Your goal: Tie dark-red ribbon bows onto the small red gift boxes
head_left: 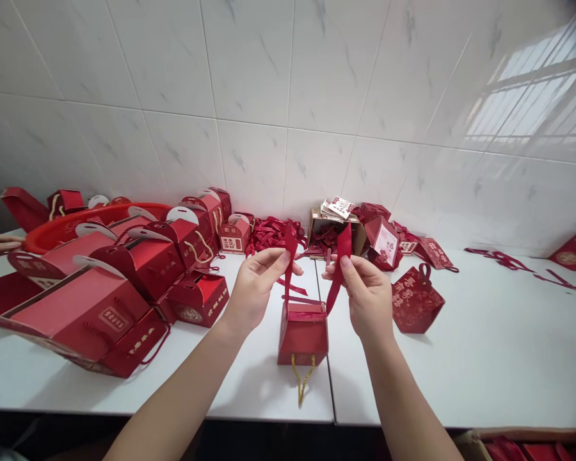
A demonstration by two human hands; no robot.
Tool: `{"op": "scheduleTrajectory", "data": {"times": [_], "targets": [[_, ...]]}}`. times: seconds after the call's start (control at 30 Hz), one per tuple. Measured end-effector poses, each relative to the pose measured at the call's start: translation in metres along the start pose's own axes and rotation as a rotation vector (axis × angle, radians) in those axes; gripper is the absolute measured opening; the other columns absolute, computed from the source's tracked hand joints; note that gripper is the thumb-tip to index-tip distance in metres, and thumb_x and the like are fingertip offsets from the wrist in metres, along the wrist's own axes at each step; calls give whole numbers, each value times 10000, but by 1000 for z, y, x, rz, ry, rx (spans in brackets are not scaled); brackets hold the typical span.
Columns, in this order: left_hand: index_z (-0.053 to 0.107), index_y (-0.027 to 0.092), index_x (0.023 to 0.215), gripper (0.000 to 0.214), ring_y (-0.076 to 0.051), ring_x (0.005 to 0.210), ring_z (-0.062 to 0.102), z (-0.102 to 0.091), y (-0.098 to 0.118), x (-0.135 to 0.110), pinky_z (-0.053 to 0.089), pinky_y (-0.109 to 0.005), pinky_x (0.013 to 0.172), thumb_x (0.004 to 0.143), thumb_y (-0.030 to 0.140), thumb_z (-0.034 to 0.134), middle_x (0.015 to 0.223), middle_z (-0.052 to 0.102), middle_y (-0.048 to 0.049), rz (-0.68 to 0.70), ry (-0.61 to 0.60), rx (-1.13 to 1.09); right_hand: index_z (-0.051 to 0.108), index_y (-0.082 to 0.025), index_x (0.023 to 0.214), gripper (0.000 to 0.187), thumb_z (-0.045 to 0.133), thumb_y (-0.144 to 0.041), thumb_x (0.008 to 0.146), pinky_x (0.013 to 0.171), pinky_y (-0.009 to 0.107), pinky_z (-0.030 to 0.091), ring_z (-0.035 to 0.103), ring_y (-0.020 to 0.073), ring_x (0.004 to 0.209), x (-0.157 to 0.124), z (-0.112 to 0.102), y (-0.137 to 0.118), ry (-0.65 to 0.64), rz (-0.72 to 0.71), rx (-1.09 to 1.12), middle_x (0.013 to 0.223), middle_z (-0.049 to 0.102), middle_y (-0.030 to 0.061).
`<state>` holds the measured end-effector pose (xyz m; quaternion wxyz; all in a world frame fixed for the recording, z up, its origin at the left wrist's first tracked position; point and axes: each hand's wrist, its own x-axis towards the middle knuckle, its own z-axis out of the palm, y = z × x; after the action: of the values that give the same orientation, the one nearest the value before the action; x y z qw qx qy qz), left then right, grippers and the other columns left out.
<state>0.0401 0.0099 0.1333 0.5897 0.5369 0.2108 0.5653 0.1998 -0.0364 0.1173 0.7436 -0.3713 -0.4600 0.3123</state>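
Note:
A small red gift box [303, 339] stands upright on the white table, a twisted gold cord handle [302, 384] hanging from its near side. Dark red ribbon [344, 253] runs up from the top of the box, and its two ends are held apart above it. My left hand [259, 282] pinches one ribbon end between thumb and fingers. The other end is pinched in my right hand [365, 291]. Neither hand touches the box itself.
Many red gift boxes [139, 262] crowd the left, around an orange-red basket [43, 234]; another person's hand [0, 246] is beside it. Behind lie loose ribbons [276, 234] and a cardboard box [358, 240]. A dark red box [416, 301] stands right.

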Motion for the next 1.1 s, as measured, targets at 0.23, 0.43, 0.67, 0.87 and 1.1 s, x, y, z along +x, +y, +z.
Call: {"op": "scheduleTrajectory", "data": {"times": [0.23,0.43,0.67,0.87,1.1], "targets": [[600,192,917,219,-119,642,635,2,0,-3,476,-247,718,794,352,686,614,659,38,-5,-73,75,667,-177,892,146,676,-285,795,497,238,504,578,96,477,-1,8,-5,-15,-21,-111,665,683,-3],[458,222,1061,387,-118,619,622,6,2,-7,488,-237,654,774,298,706,614,637,64,-27,-113,242,700,-178,865,162,637,-312,799,420,198,407,460,69,462,-6,15,-8,-278,-32,-111,606,592,-19],[440,214,1127,347,-143,720,606,-3,-1,-7,467,-270,701,835,264,621,719,630,21,-143,-310,223,662,-206,906,208,570,-390,877,430,201,408,456,67,442,1,4,7,-387,105,14,617,588,-24],[528,170,1028,251,-94,615,520,-13,-3,0,405,-209,617,798,194,624,643,540,42,-302,-234,-71,669,-225,950,201,479,-165,923,719,306,509,628,161,806,13,-14,2,-625,-469,-418,855,684,45],[553,173,1095,282,-141,718,602,-11,-3,-4,451,-255,715,849,308,580,715,648,-13,-208,-223,-4,665,-238,1071,302,462,-83,911,834,406,468,609,206,953,11,-16,6,-546,-839,-748,982,709,63]]}}
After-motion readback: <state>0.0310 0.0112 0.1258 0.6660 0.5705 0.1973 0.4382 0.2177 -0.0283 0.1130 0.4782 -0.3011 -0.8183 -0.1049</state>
